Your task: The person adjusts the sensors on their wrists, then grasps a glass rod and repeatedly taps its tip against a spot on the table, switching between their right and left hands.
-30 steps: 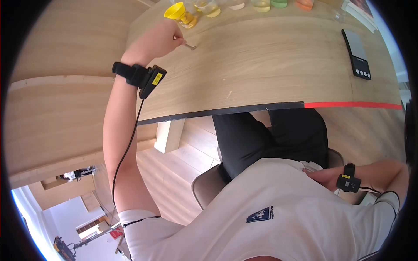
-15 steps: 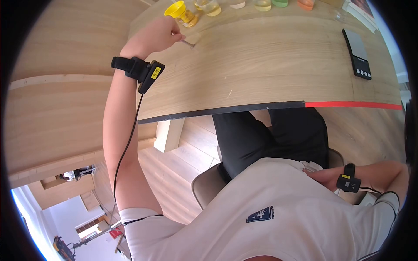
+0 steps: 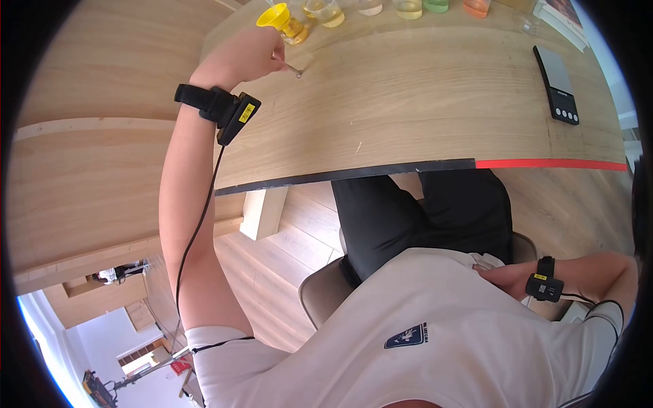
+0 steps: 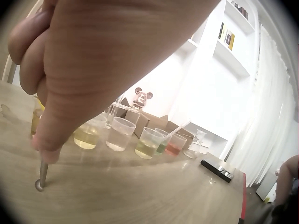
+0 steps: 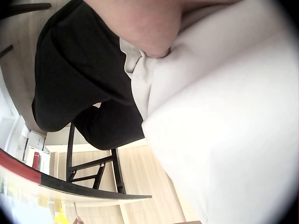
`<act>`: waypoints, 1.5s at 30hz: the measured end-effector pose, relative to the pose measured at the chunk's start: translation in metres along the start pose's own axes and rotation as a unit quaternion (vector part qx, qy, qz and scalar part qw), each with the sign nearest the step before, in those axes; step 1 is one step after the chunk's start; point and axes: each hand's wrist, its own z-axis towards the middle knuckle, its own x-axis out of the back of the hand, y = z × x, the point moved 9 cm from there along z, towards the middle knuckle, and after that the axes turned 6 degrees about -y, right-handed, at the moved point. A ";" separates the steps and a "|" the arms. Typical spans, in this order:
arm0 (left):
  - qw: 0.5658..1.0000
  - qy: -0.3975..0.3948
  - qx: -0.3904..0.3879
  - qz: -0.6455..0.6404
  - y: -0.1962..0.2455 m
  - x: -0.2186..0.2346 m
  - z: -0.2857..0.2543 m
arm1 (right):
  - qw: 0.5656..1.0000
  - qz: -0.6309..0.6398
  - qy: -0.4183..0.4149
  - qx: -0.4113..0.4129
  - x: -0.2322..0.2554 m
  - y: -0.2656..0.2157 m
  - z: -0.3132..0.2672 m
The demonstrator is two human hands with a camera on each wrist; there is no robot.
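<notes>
My left hand [image 3: 241, 58], near the far left part of the table, pinches a thin metal rod [image 3: 295, 70] between thumb and fingers. In the left wrist view the rod points down and ends in a small, shiny round tip [image 4: 39, 185] close over the wood. Just beyond this hand is a yellow funnel [image 3: 275, 15] beside a container of yellow liquid [image 3: 294, 32]. My right hand [image 3: 507, 279] rests low against the white shirt at the lap; bunched cloth [image 5: 137, 60] lies by its thumb, and its other fingers are hidden.
Along the far side of the table [image 3: 408, 102] stand several clear cups with yellow, pale, green [image 3: 435, 5] and orange [image 3: 476, 8] liquids. A black kitchen scale [image 3: 558, 85] lies at the right. Black and red tape [image 3: 551, 164] marks the near edge. Cables run from both wrist cameras.
The left hand and the rod's tip have shifted only slightly over the same spot. The right hand, cups and scale stay where they were.
</notes>
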 end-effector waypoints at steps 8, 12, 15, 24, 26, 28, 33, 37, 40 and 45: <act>0.999 -0.012 0.018 -0.028 -0.001 0.004 0.005 | 1.000 0.004 -0.008 -0.001 0.000 0.002 0.001; 1.000 -0.001 0.020 -0.023 -0.005 0.005 0.007 | 1.000 -0.003 -0.011 -0.005 -0.004 0.001 -0.004; 1.000 0.016 0.004 -0.026 -0.003 0.010 0.008 | 1.000 -0.008 -0.007 -0.002 -0.006 0.000 -0.006; 0.998 -0.036 0.050 0.000 -0.007 0.010 0.009 | 1.000 0.005 -0.011 -0.002 -0.001 0.001 0.000; 0.998 -0.042 0.051 0.003 -0.006 0.009 0.010 | 1.000 -0.002 -0.012 -0.007 -0.001 0.002 0.000; 0.999 -0.019 0.050 0.009 -0.006 0.018 0.006 | 1.000 0.002 -0.018 0.001 0.004 0.001 0.005; 0.998 0.051 0.025 0.004 0.001 0.041 0.016 | 1.000 0.022 -0.013 0.001 0.007 0.001 0.006; 0.996 0.083 0.005 0.046 0.039 0.035 0.023 | 1.000 0.019 -0.022 0.006 0.012 0.001 0.010; 0.998 0.034 0.004 0.054 0.042 0.027 0.026 | 0.999 0.020 -0.027 0.013 0.014 -0.001 0.012; 0.999 -0.036 -0.025 0.009 0.041 0.018 0.019 | 0.999 0.018 -0.028 -0.003 0.006 -0.001 0.006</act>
